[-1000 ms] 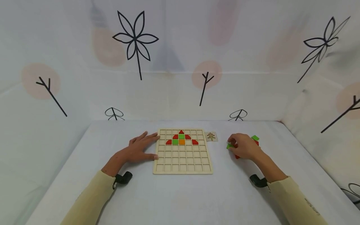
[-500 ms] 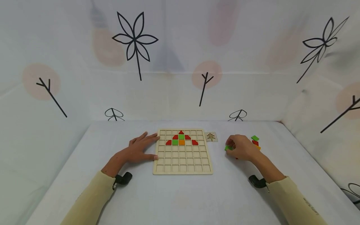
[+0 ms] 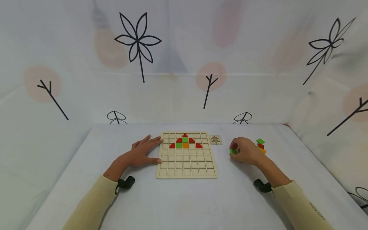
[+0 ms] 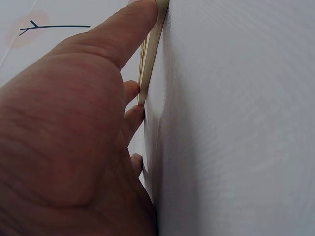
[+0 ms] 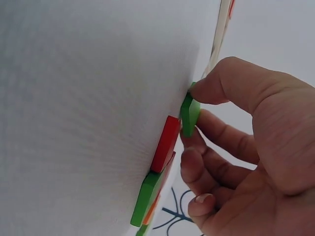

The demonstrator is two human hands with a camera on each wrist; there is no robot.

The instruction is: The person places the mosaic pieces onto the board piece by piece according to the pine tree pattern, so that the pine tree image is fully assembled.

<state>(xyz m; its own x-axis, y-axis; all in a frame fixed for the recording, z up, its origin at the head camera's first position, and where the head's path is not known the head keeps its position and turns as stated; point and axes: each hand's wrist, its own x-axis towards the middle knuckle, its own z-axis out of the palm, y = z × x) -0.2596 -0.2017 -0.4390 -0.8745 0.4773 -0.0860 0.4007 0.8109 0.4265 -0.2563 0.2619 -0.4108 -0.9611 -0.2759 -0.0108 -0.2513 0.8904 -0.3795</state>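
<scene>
Green tile [image 5: 190, 115], pinched in right hand [image 3: 246, 151]; left hand [image 3: 141, 154] well apart, spread, touching grid board [image 3: 187, 164]

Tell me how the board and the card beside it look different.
The board is larger than the card. Coloured pieces sit in the board's grid, while the card bears a tree picture. The left hand touches the board; no hand touches the card. Both have gridded faces.

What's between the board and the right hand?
Head view: the tree card lies between the board and the right hand, which pinches a green piece; the remaining stretch is bare.
</scene>
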